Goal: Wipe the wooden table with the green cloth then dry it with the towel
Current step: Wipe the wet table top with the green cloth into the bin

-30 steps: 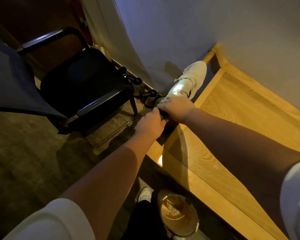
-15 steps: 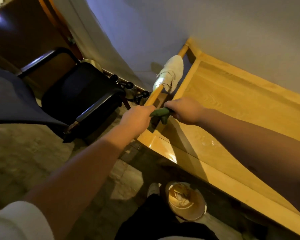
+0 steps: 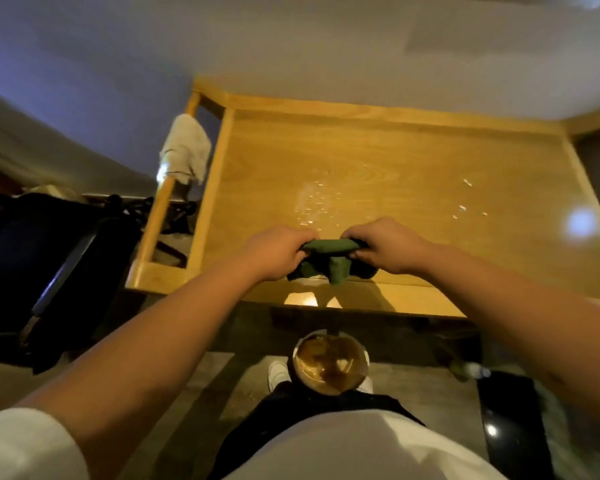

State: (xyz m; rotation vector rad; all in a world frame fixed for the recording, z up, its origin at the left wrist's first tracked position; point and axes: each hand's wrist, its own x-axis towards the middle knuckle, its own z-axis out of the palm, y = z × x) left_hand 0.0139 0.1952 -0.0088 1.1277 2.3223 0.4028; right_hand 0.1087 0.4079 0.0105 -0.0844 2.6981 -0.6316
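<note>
The green cloth (image 3: 329,259) hangs bunched between both hands just above the near edge of the wooden table (image 3: 395,161). My left hand (image 3: 276,249) grips its left end and my right hand (image 3: 383,244) grips its right end. Part of the cloth droops below my fingers. Water droplets and small white specks lie on the table top beyond my hands. A white towel (image 3: 186,150) is draped over the wooden rail at the table's left side.
A round bowl (image 3: 329,365) with brownish liquid sits on the floor below the table edge, by my feet. A dark chair (image 3: 49,258) stands to the left. A black object (image 3: 510,420) is at the lower right. The wall runs behind the table.
Both hands have carried the green cloth from the left rail near the towel to the middle of the table's near edge. The view has swung right to face the table.
</note>
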